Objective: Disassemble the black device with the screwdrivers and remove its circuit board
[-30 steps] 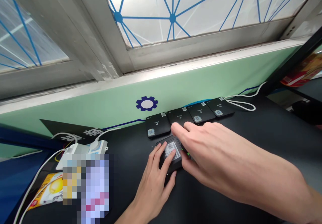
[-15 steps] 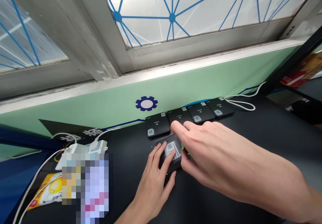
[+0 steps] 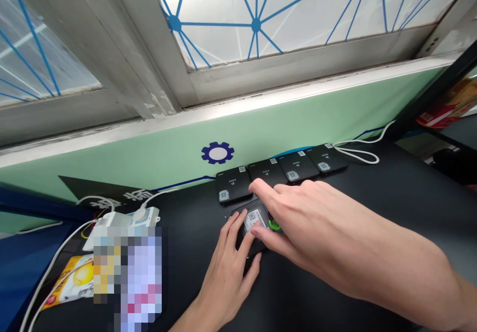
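Note:
My left hand comes up from below and holds the left side of a dark rounded device, which has a white label on top. My right hand reaches over from the right. Its thumb rests on that label, and its raised index finger points towards a row of several flat black boxes just beyond. A green ring shows at the device's right side, partly hidden under my right hand. The device's lower part is hidden by my fingers.
The black tabletop runs along a green wall with a blue gear emblem. White cables trail from the row's right end. At left stand a white power strip and a yellow packet, beside a pixelated patch.
My right hand has shifted left. Its thumb has moved from the device's right side onto the label, and more of the green ring shows. My left hand has stayed on the device.

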Available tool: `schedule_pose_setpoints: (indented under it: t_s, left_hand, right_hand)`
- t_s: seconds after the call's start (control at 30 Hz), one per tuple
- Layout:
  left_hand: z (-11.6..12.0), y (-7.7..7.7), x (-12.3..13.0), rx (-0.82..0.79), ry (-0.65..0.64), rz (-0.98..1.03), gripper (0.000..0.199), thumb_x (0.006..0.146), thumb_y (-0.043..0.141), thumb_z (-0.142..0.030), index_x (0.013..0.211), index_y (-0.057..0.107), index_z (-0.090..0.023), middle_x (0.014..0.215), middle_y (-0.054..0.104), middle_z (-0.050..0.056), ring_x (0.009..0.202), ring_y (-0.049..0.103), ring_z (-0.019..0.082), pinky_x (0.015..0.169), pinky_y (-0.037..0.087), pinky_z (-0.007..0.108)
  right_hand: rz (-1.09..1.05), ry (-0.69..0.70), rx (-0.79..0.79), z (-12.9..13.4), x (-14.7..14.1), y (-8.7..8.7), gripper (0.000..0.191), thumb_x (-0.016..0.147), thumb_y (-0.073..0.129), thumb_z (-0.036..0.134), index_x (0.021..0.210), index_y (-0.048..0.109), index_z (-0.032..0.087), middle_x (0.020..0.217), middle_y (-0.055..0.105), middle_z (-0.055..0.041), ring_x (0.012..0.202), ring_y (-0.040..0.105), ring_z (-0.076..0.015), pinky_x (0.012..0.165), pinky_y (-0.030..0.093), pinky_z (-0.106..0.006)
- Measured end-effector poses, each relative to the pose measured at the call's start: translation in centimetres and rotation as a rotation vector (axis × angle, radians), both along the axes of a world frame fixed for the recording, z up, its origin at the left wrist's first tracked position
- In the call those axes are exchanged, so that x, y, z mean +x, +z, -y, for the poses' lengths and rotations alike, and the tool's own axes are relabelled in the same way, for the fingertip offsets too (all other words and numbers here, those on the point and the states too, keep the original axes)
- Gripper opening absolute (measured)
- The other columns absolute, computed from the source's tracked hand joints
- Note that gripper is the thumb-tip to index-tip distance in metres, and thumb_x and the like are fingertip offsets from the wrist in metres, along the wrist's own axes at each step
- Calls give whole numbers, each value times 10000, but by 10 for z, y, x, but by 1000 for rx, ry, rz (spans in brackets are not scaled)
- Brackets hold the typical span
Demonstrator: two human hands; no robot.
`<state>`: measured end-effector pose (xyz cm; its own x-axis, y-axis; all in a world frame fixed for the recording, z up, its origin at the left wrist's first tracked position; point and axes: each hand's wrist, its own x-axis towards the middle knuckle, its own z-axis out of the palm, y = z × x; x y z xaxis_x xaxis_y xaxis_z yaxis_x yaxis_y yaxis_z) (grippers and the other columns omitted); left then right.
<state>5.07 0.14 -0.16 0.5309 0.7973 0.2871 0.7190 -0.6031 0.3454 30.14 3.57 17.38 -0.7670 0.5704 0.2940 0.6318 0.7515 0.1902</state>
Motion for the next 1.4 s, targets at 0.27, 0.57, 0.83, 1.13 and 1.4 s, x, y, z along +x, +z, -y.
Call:
schedule_pose_setpoints:
  t_s: [0.27, 0.57, 0.83, 1.13, 1.4]
  left_hand:
    - [0, 2, 1, -32, 20, -20, 621, 1132, 589, -171, 1731, 443, -246, 1821, 382, 170, 1713, 352, 400, 1284, 564, 617]
    - [0, 0, 1, -6, 13, 4, 693, 1124, 610, -169, 1771, 386, -276, 1822, 388, 178, 1697, 391, 419, 1261, 582, 626]
    - [1, 0, 1, -26, 19, -25, 660, 1134, 585, -168, 1762, 399, -253, 1818, 386, 188, 1697, 386, 418, 1256, 587, 621]
    - [1, 1, -1, -28, 12, -19, 659, 1126, 606, -182, 1747, 407, -276, 1816, 392, 181, 1696, 389, 430, 1236, 602, 635]
    - [-1, 4, -1, -37, 12, -31, 687, 1138, 580, -170, 1783, 381, -301, 1822, 402, 175, 1679, 423, 440, 1190, 640, 636]
  right_hand:
    - [-78, 26, -94, 0, 12, -16, 584, 1032, 712, 158, 1587, 585, 30, 1155, 779, -102, 867, 703, -252, 759, 509, -401]
    - [35, -22, -142, -3, -3, 4, 143, 1069, 651, 181, 1112, 777, 131, 1191, 818, -136, 720, 669, -221, 579, 348, -399]
    - [-42, -27, -130, -2, 3, -2, 366, 998, 699, 123, 1353, 720, 33, 1039, 813, -118, 643, 633, -212, 569, 379, -388]
    - [15, -23, -171, -3, -2, 2, 167, 1102, 630, 186, 1218, 733, 123, 1278, 797, -147, 760, 696, -222, 599, 374, -399]
    - [6, 37, -89, -4, 1, -4, 127, 1068, 655, 183, 1173, 702, 129, 1309, 745, -136, 842, 657, -233, 655, 362, -415]
